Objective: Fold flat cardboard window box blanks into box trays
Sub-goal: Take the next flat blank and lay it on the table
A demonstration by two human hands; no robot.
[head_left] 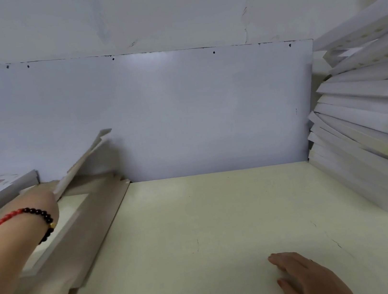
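**Lifting one blank off the stack**

The pale table (213, 232) fills the lower half of the view, with a grey-white wall board (182, 110) standing behind it. Along the right edge leans a tall pile of finished trays (363, 106), fanned out and tilting toward the table. On the left lies the stack of flat blanks (80, 234), brown card with a window cut-out showing, its notched flaps pointing toward the near edge.

One blank (81, 161) is raised at a slant above the far end of that stack, its upper corner in the air near the wall board. The left hand (42, 202), with a bead bracelet (40, 217) at the wrist, reaches over the stack and meets the lower end of this raised blank. The fingers are hidden behind the hand, so I cannot tell how they close on the card, though it appears to be held. The right hand (305, 273) rests flat on the table, fingers straight, holding nothing.

The step in hand looks like picking a single blank. To do it well, make sure only one sheet comes up, since thin card tends to cling in pairs. Swing it to the bare table in front, window side down, and bring the right hand in to steady the opposite edge before creasing any flap.
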